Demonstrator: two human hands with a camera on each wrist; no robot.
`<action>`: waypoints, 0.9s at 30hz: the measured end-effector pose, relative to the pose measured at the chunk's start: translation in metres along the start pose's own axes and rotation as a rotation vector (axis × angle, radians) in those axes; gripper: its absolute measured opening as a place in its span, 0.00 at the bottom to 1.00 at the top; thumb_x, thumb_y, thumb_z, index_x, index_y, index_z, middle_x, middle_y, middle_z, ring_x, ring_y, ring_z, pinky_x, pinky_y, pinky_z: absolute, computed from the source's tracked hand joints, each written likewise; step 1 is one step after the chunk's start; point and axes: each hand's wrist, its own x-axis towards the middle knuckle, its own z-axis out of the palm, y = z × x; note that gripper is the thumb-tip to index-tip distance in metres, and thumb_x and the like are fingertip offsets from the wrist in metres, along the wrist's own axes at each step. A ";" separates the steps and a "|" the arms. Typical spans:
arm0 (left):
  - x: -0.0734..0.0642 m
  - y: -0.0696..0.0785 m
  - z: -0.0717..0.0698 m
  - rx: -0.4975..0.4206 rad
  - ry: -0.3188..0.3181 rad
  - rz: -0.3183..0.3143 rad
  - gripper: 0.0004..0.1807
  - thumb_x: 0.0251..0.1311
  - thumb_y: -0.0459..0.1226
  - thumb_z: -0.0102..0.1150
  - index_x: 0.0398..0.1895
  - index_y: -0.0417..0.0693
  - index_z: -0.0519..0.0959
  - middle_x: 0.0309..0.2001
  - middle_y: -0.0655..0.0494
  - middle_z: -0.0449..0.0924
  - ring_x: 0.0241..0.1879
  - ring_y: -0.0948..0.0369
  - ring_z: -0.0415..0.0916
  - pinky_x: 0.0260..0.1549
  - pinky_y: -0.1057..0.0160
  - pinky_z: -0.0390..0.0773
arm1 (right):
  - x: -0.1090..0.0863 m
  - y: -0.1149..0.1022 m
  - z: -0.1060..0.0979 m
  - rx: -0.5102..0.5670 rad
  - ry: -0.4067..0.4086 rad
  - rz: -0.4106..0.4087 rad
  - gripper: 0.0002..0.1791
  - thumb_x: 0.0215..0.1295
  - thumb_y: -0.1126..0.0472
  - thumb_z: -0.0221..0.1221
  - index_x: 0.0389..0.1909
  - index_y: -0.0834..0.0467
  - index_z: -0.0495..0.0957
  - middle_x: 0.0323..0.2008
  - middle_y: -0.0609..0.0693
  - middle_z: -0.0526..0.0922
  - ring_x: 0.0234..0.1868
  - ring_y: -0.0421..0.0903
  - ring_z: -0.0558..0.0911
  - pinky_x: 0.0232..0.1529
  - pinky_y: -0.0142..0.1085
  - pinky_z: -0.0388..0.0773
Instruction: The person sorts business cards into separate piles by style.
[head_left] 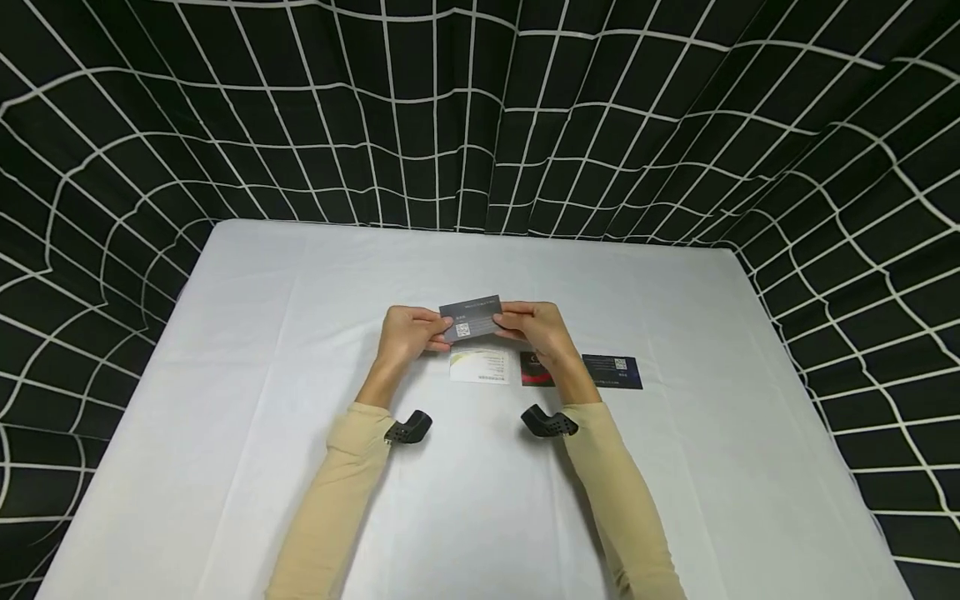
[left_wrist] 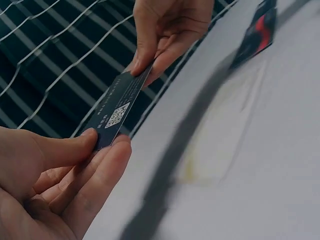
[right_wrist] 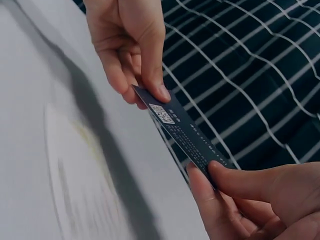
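A dark grey card [head_left: 474, 318] with a QR code and small print is held up above the white table, tilted a little. My left hand [head_left: 406, 335] pinches its left end between thumb and fingers. At the other end, my right hand [head_left: 542, 329] pinches it the same way. Both thumbs lie on the printed face, as the left wrist view shows on the card [left_wrist: 117, 107]. Below it on the table lies a white card [head_left: 480, 367] with a yellowish curve. Beside that is a black and red card [head_left: 536, 372], partly hidden by my right hand and wrist.
A dark blue card [head_left: 612, 372] with a QR code lies at the right end of the row. White cloth covers the table [head_left: 315, 275]. A black curtain with a white grid [head_left: 420, 125] stands behind and along both sides.
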 end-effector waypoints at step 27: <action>-0.019 -0.019 0.191 0.526 -0.140 0.363 0.12 0.58 0.34 0.68 0.19 0.39 0.86 0.14 0.54 0.81 0.10 0.70 0.70 0.09 0.73 0.63 | -0.075 0.059 -0.166 -0.284 0.450 0.096 0.25 0.62 0.56 0.67 0.54 0.70 0.79 0.31 0.41 0.82 0.26 0.30 0.79 0.30 0.24 0.78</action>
